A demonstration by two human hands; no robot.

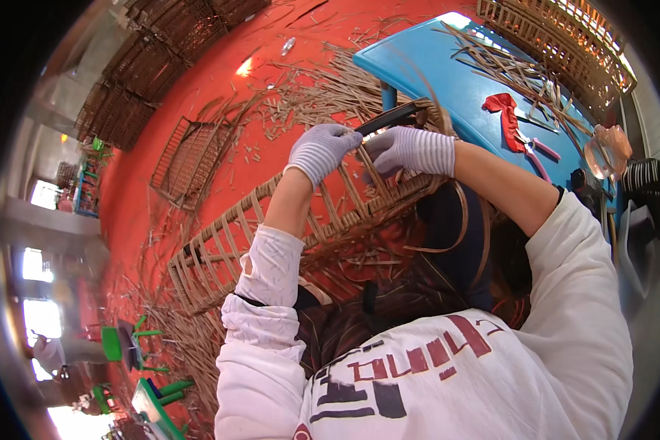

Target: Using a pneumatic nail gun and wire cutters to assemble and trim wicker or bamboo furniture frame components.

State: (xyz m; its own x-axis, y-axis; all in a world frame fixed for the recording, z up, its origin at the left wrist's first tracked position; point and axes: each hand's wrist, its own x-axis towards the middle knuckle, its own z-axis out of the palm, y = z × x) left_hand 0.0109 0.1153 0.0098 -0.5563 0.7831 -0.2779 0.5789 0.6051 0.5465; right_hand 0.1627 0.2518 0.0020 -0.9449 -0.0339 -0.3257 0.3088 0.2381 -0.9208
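A long openwork basket (pixel 323 235), woven from flat brown strips, lies tilted across my lap. Both hands wear white gloves with grey stripes and work close together at its far rim. My left hand (pixel 321 152) is closed on that rim, fingertips beside a bare dark bar (pixel 390 117) that runs off to the right. My right hand (pixel 416 152) reaches over the basket's right end, its fingers curled in at the upright strips; the fingertips are partly hidden. A loose strip (pixel 462 220) loops down from the right end beside my leg.
A blue table (pixel 433 62) at the upper right carries cut strips (pixel 513 73), a red cloth (pixel 502 117) and pink-handled pliers (pixel 537 150). Another basket (pixel 191 158) and scattered strips (pixel 330 95) lie on the red floor. Stacked baskets (pixel 136 81) stand far left, a green-legged stool (pixel 158 403) lower left.
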